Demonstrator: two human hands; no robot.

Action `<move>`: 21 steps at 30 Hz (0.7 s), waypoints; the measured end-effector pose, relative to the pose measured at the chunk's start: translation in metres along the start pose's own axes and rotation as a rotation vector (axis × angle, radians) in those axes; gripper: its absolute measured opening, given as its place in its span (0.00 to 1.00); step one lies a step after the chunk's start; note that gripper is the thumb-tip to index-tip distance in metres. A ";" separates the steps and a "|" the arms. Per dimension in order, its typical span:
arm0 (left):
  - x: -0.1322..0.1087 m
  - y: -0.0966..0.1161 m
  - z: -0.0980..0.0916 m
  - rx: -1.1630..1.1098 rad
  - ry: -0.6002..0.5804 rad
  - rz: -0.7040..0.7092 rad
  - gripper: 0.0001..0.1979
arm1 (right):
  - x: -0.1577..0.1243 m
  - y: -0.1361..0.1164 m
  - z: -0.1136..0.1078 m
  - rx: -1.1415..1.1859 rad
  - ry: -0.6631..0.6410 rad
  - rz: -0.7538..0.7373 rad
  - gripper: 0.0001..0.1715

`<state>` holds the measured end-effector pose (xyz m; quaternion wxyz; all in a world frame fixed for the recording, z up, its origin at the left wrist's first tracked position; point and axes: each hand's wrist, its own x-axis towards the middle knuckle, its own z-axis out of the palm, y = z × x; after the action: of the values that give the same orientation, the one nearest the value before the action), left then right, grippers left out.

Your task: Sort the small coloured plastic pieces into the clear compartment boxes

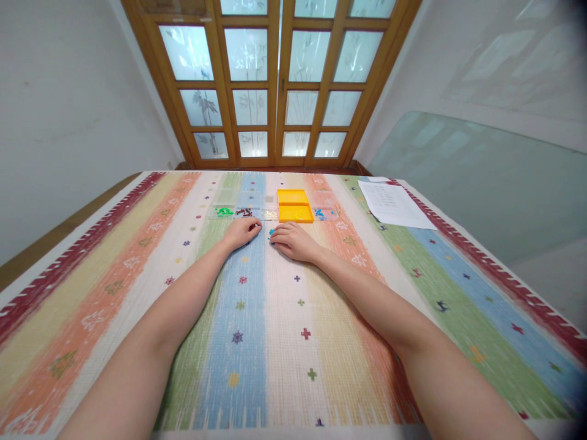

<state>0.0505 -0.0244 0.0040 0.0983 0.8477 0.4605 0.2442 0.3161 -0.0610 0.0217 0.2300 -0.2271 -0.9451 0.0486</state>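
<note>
My left hand rests on the cloth with its fingers curled and the thumb and forefinger close together; whatever they hold is too small to make out. Just right of it, my right hand is closed, with a small blue piece at its fingertips. Beyond the hands stand clear plastic boxes with green pieces, dark brown pieces and blue pieces. Between them an open yellow box has its lid tipped back. The contents of the clear box left of it are hard to tell.
A striped, patterned cloth covers the table. White printed sheets lie at the far right. Behind the table are wooden doors with glass panes, and a pale glass panel leans at the right wall.
</note>
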 end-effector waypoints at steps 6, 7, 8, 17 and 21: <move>0.000 0.000 0.000 -0.018 -0.003 -0.019 0.14 | 0.000 0.004 0.007 -0.035 0.014 0.051 0.14; 0.000 0.000 0.001 -0.022 -0.004 -0.019 0.14 | 0.000 0.005 0.008 -0.042 0.013 0.053 0.14; 0.000 -0.001 0.001 -0.024 -0.005 -0.019 0.14 | 0.000 0.005 0.008 -0.046 0.010 0.051 0.14; 0.001 0.001 0.000 -0.014 -0.006 -0.010 0.14 | 0.001 0.005 0.009 -0.099 -0.001 0.019 0.14; 0.000 0.002 -0.001 -0.008 -0.010 -0.017 0.15 | 0.002 0.005 0.010 -0.095 0.009 0.019 0.14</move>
<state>0.0513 -0.0253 0.0056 0.1062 0.8447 0.4660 0.2409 0.3119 -0.0559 0.0124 0.2227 -0.2471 -0.9430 0.0049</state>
